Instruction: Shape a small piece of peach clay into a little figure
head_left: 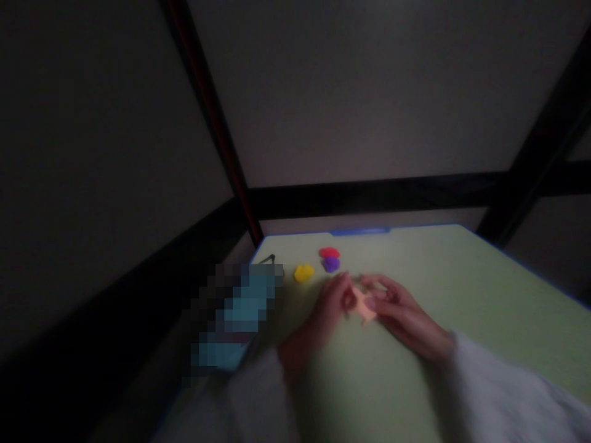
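Observation:
My right hand (401, 314) pinches a flat, peach-coloured piece of modelling clay (365, 307) between thumb and fingers. Small points stick out from the clay's lower edge. At its other side, my left hand (333, 300) has its fingers curled and their tips together, touching the clay's left end. Blur hides the exact grip. Just beyond the hands, a purple lump of clay (331, 264) lies against a red lump (329, 253). A yellow lump (303, 273) sits to their left, apart from both.
The pale green table (462, 277) has a blue rim, with a blue strip (360, 232) at its far edge. A blue-green pixelated object (244, 307) lies along the left side, near a thin dark bent piece (270, 258). Walls with dark beams stand behind.

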`<state>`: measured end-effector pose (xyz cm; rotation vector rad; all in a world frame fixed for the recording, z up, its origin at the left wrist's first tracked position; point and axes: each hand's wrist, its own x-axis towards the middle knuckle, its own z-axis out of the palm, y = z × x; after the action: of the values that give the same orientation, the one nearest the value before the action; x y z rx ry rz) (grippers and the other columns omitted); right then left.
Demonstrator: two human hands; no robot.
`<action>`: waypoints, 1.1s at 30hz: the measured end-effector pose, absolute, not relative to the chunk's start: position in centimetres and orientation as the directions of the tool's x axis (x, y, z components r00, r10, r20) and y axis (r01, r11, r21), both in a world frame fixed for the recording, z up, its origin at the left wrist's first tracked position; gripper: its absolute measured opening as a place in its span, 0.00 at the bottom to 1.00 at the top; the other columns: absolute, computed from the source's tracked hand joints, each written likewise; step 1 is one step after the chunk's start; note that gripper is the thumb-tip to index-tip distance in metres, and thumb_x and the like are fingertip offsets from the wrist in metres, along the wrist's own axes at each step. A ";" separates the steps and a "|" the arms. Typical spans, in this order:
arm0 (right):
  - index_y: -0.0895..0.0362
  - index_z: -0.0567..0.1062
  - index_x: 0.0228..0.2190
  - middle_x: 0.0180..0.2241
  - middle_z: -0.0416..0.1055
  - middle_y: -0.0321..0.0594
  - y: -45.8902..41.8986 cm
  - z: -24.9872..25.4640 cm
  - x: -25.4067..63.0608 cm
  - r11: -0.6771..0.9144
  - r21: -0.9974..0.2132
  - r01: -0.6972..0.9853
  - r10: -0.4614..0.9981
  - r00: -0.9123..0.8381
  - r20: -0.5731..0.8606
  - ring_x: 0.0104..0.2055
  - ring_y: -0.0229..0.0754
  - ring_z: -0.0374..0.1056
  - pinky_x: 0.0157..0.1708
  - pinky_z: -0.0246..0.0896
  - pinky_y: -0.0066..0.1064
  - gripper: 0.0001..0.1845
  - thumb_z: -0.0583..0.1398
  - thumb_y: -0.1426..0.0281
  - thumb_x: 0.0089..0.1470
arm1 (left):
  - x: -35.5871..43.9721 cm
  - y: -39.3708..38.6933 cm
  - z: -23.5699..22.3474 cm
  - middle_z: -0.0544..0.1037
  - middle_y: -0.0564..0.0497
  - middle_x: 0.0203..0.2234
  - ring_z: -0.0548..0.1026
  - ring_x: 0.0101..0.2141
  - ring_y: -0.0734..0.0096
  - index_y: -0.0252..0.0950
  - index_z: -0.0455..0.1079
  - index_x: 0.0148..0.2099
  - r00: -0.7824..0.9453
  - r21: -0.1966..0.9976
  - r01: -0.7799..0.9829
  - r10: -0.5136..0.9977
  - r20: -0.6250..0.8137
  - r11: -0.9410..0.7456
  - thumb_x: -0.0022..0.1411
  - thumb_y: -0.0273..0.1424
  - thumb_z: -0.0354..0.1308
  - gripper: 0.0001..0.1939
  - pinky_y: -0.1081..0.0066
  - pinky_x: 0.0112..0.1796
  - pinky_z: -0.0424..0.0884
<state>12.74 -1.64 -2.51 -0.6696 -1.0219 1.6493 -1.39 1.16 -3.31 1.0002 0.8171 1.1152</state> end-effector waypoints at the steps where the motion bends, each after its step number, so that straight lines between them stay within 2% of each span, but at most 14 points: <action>1: 0.54 0.70 0.37 0.26 0.73 0.34 -1.7 -2.5 12.8 -0.098 -0.870 -0.482 0.948 -0.313 0.066 0.31 0.39 0.71 0.32 0.62 0.29 0.20 0.68 0.72 0.40 | -1.3 1.1 -3.1 0.60 0.58 0.17 0.56 0.20 0.79 0.36 0.60 0.25 0.283 0.930 -0.346 0.959 -0.022 0.123 0.49 0.42 0.58 0.16 0.74 0.23 0.52; 4: 0.54 0.71 0.36 0.27 0.73 0.35 -1.8 -2.4 12.8 -0.096 -0.864 -0.494 0.941 -0.328 0.083 0.32 0.38 0.70 0.32 0.61 0.27 0.18 0.67 0.73 0.41 | -1.3 1.0 -2.6 0.64 0.56 0.20 0.60 0.22 0.78 0.34 0.65 0.29 0.355 0.926 -0.358 0.935 0.017 0.119 0.46 0.39 0.61 0.14 0.74 0.24 0.54; 7: 0.54 0.71 0.36 0.27 0.73 0.35 -2.0 -2.2 12.7 -0.099 -0.858 -0.504 0.943 -0.323 0.081 0.32 0.38 0.70 0.31 0.60 0.27 0.17 0.67 0.73 0.41 | -1.6 1.1 -2.9 0.65 0.54 0.20 0.60 0.22 0.78 0.32 0.66 0.28 0.395 0.931 -0.347 0.918 0.033 0.115 0.46 0.39 0.60 0.14 0.74 0.25 0.54; 11: 0.53 0.71 0.36 0.26 0.73 0.34 -2.0 -2.2 12.6 -0.099 -0.856 -0.508 0.945 -0.317 0.079 0.32 0.38 0.69 0.31 0.60 0.28 0.18 0.67 0.73 0.40 | -1.9 1.3 -3.8 0.64 0.55 0.19 0.60 0.21 0.79 0.33 0.64 0.24 0.395 0.937 -0.335 0.917 0.050 0.094 0.47 0.37 0.60 0.13 0.74 0.26 0.54; 18: 0.53 0.70 0.37 0.27 0.74 0.34 -1.8 -2.4 12.6 -0.104 -0.855 -0.507 0.958 -0.281 0.051 0.28 0.37 0.69 0.29 0.60 0.28 0.21 0.68 0.73 0.38 | -2.1 1.4 -4.0 0.64 0.56 0.18 0.60 0.20 0.80 0.32 0.68 0.28 0.389 0.949 -0.306 0.920 0.052 0.076 0.48 0.36 0.61 0.11 0.75 0.24 0.53; 24: 0.54 0.69 0.36 0.27 0.75 0.35 -1.9 -2.3 12.5 -0.095 -0.857 -0.506 0.963 -0.266 0.051 0.28 0.36 0.70 0.29 0.60 0.27 0.21 0.69 0.73 0.38 | -2.2 1.4 -4.3 0.65 0.56 0.19 0.60 0.20 0.81 0.32 0.70 0.27 0.375 0.963 -0.268 0.924 0.076 0.029 0.48 0.36 0.61 0.11 0.75 0.23 0.53; 33: 0.54 0.67 0.37 0.27 0.76 0.35 -2.1 -2.3 12.6 -0.087 -0.856 -0.510 0.964 -0.261 0.057 0.27 0.35 0.70 0.28 0.60 0.25 0.23 0.69 0.73 0.38 | -2.1 1.4 -4.6 0.66 0.55 0.20 0.63 0.22 0.79 0.31 0.70 0.27 0.385 0.960 -0.276 0.921 0.065 0.048 0.46 0.37 0.63 0.13 0.74 0.25 0.55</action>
<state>12.59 -2.09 -2.30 -0.6640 -0.9655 1.6221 -2.10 1.35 -4.60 1.1707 0.7089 1.0395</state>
